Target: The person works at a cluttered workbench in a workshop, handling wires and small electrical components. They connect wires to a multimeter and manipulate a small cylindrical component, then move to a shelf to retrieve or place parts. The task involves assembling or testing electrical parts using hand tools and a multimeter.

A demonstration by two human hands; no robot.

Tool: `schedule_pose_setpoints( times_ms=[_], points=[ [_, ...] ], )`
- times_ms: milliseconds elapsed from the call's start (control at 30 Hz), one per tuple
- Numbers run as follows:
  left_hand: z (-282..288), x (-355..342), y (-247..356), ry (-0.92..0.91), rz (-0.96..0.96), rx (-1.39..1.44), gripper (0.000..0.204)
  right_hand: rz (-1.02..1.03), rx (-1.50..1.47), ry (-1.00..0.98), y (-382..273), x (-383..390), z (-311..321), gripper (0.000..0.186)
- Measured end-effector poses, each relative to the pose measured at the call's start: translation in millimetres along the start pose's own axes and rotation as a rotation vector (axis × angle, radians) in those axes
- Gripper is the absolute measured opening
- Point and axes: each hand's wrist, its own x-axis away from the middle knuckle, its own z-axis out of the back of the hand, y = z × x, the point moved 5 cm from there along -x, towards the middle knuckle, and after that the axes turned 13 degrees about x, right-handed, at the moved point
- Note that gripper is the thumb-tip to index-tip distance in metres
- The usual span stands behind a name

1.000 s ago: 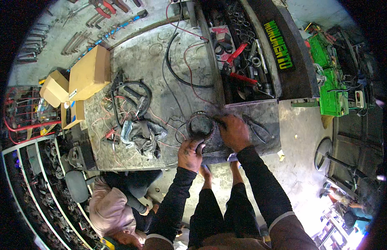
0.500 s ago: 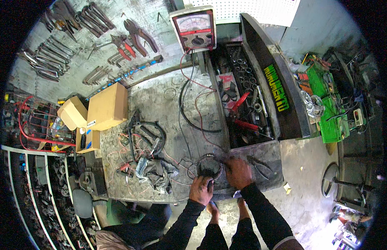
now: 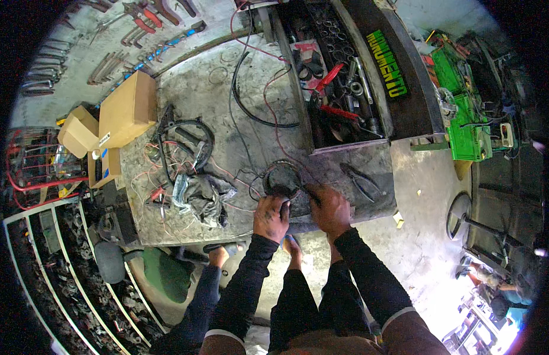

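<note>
Our left hand (image 3: 271,218) grasps the near-left rim of a dark ring-shaped part (image 3: 281,190), which sits over the front of the workbench (image 3: 191,89), just ahead of our hands. The thumb lies along the rim. Our right hand (image 3: 329,208) is curled close beside the ring's right edge; its fingertips are dark and partly hidden, so we cannot tell whether they clasp the ring or something small.

Just beyond our right hand, to its right, pliers (image 3: 352,174) lie with their handles spread. Farther ahead of that hand stands an open toolbox (image 3: 348,145), with a red-handled tool (image 3: 329,77) among the metal pieces in it. A thin red cable (image 3: 264,89) snakes over the bench ahead of our hands, near a thick black cable (image 3: 260,119).

Left of our left hand lies a crumpled dark bundle (image 3: 203,198), with a looped black hose (image 3: 210,139) and loose wires beyond it. Farther out on that side stands a cardboard box (image 3: 128,109). Another person's leg (image 3: 204,296) shows beside our left forearm.
</note>
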Motion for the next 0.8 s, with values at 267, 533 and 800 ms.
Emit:
schedule_pose_setpoints(
  times_ms=[267,533,800],
  points=[
    [-1,4,-5,-0.001,0.013,0.015,0.012,0.077,-0.072,0.14,7,10,-13,0.033],
    [-3,8,-6,0.006,0.044,0.035,0.014,0.011,-0.091,0.117,3,4,-3,0.037],
    [-1,6,-2,-0.001,0.038,0.021,0.014,0.072,0.003,0.099,10,5,-11,0.034]
  ],
)
